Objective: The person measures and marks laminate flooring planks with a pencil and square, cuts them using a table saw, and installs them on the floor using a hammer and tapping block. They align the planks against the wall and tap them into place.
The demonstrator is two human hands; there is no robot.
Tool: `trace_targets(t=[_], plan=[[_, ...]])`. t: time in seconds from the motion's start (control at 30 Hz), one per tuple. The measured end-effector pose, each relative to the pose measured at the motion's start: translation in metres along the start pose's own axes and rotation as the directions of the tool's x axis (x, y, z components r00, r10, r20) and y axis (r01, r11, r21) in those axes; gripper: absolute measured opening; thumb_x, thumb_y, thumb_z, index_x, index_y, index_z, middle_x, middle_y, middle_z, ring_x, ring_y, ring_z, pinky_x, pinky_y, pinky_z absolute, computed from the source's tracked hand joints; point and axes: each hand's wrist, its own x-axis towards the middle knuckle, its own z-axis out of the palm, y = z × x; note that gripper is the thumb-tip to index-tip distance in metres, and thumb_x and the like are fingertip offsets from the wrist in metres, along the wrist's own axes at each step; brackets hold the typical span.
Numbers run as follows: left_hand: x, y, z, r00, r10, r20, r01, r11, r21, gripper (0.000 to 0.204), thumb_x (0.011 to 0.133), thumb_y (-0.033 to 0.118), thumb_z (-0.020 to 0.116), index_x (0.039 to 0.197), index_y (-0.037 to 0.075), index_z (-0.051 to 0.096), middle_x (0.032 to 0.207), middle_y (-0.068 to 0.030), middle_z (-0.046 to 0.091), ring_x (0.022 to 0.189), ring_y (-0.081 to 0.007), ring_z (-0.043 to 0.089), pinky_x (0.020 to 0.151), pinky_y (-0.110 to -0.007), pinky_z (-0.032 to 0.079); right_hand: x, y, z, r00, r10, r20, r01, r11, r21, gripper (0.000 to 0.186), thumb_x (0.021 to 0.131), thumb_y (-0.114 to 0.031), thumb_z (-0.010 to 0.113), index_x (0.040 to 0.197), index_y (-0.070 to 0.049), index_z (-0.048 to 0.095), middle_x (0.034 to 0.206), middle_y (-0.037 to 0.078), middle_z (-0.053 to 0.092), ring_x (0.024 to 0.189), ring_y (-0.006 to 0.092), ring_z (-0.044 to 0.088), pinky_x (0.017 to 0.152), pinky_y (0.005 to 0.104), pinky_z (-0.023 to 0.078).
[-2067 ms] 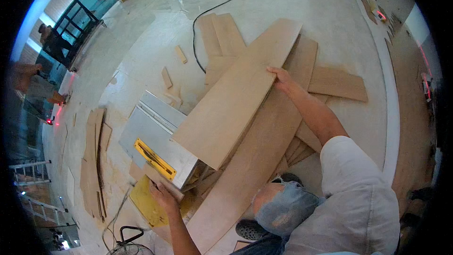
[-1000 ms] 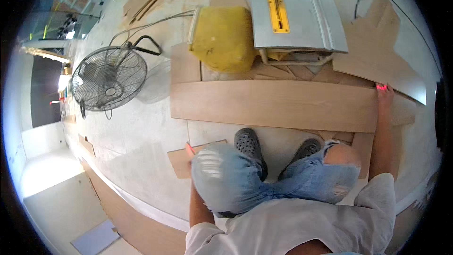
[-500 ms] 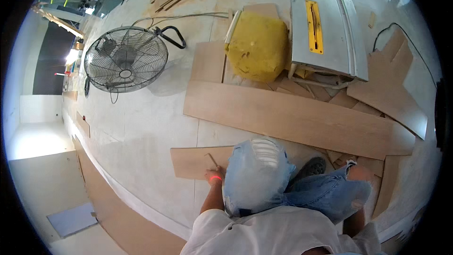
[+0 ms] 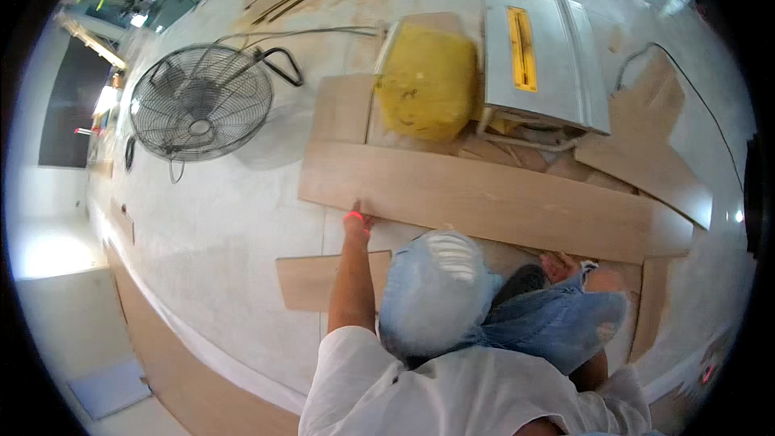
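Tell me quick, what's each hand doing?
Left hand: at the near edge of the long plank; grip too blurred to tell.
Right hand: near the same edge, partly hidden; open or closed can't be told.

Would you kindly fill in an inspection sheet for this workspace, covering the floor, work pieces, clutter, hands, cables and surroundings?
Surface: pale floor, brownish dust near the boards at the top.
Work pieces: long plank lying across other boards, in front of the knees.
Clutter: smaller board by the left forearm; wood scraps between the plank and the metal-topped machine.
Hands: left hand at the plank's near edge, grip blurred; right hand by that edge further right, partly hidden by the knee.
Cables: dark cable curving over the floor at right; grey cable behind the fan.
Surroundings: black fan at left; yellow housing beside the machine.
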Motion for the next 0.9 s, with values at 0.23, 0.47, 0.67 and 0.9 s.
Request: trace_targets(t=[0.23,0.47,0.67,0.9], plan=[[-0.03,0.018,0.022,0.965,0.043,0.26,0.0,0.986,-0.164,0.016,0.089,0.021,0.068,0.099,0.008,0.064,0.097,-0.004,0.067,0.09,-0.0194,0.063,0.083,-0.036,0.054,-0.001,-0.016,0.023,0.991,-0.1,-0.09,0.096,0.994,-0.044,0.072,0.085,-0.039,0.073,0.141,-0.014,0.037,0.14,0.013,0.044,0.122,0.0308,0.051,0.102,0.0428,0.045],[-0.048,0.017,-0.032,0.906,0.064,0.418,-0.03,0.996,-0.086,0.028,0.089,0.011,0.065,0.115,0.002,0.059,0.114,-0.0098,0.065,0.108,-0.0242,0.061,0.095,-0.042,0.05,0.016,-0.02,-0.007,0.939,-0.343,0.006,0.342,0.938,-0.061,0.058,0.084,-0.031,0.073,0.13,-0.008,0.048,0.13,0.012,0.055,0.113,0.0295,0.055,0.096,0.0426,0.047],[-0.07,0.002,-0.076,0.902,0.054,0.429,-0.057,0.998,-0.005,0.055,0.084,0.019,0.068,0.132,0.0,0.048,0.125,-0.0122,0.059,0.114,-0.0278,0.059,0.096,-0.045,0.048,-0.135,-0.015,0.059,0.929,-0.298,0.218,0.303,0.953,0.014,0.053,0.088,-0.025,0.066,0.133,-0.005,0.046,0.131,0.013,0.054,0.117,0.0283,0.054,0.1,0.0414,0.045],[-0.217,0.103,0.16,0.667,0.39,0.635,-0.269,0.921,-0.283,0.054,0.085,0.014,0.066,0.134,0.0,0.046,0.131,-0.0118,0.055,0.123,-0.0261,0.052,0.107,-0.045,0.042,-0.12,-0.153,0.11,0.39,-0.897,0.208,0.797,0.442,0.412,0.05,0.093,-0.022,0.059,0.136,-0.002,0.044,0.134,0.012,0.053,0.123,0.0292,0.05,0.106,0.0455,0.039]])
